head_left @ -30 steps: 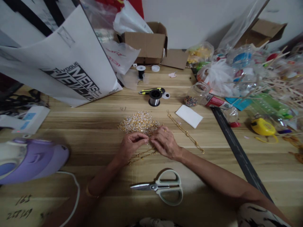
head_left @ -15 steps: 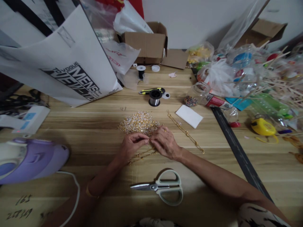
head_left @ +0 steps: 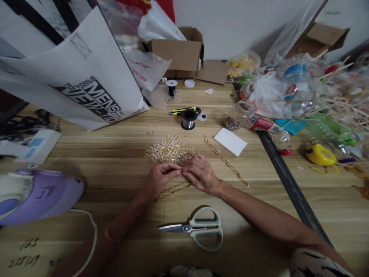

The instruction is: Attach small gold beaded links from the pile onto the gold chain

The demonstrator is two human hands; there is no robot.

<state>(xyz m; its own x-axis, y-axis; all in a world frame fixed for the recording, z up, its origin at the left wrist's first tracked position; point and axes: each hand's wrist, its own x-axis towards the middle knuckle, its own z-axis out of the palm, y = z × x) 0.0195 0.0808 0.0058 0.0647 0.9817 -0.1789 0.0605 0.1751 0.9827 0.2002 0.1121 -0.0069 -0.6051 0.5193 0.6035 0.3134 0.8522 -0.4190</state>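
Observation:
My left hand (head_left: 162, 177) and my right hand (head_left: 201, 175) meet at their fingertips, both pinched on something too small to make out. Just beyond them lies a heap of clear and gold beads (head_left: 168, 149). A gold chain (head_left: 173, 190) runs on the table below my fingers, its upper part hidden by them. To the right of my right hand, a second gold chain (head_left: 227, 163) lies stretched out at a slant. Scissors (head_left: 191, 227) with pale green handles rest nearer to me, blades pointing left.
Beyond the beads are a wire spool (head_left: 188, 120) and a yellow cutter (head_left: 180, 110). A white pad (head_left: 230, 141) and a bead jar (head_left: 240, 114) stand right. A purple appliance (head_left: 43, 196) with a white cord is at left; a tape measure (head_left: 320, 154) lies far right.

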